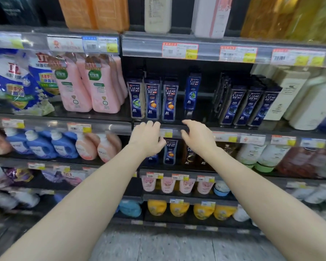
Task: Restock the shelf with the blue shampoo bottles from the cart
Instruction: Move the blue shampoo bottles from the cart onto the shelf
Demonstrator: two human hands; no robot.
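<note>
Many shelves: a tall shop rack (132,34) fills the view, with price tags (180,50) stuck along the shelf edges.
Floor: grey floor (177,245) at 6 o'clock, under the two bare arms.
Middle shelf: the middle shelf (117,128) holds pink bottles (94,85) at 9 o'clock, dark bottles (252,108) at 3 o'clock, and big white bottles (309,98) past those.
Low shelf: yellow pouches (177,209) sit in a row near the floor.
Blue shampoo bottles: three blue shampoo bottles (151,98) stand side by side at the front of the middle shelf. One more stands farther back, at 2 o'clock from them.
Left hand: the left hand (147,138) has loosely bent fingers and holds nothing.
Right hand: the right hand (198,138) is spread wide, thumb apart, and holds nothing.
Bottles and hands: the three bottles are just above the left hand, at its 12 o'clock, and not touching it. The right hand is under the gap beside them.
</note>
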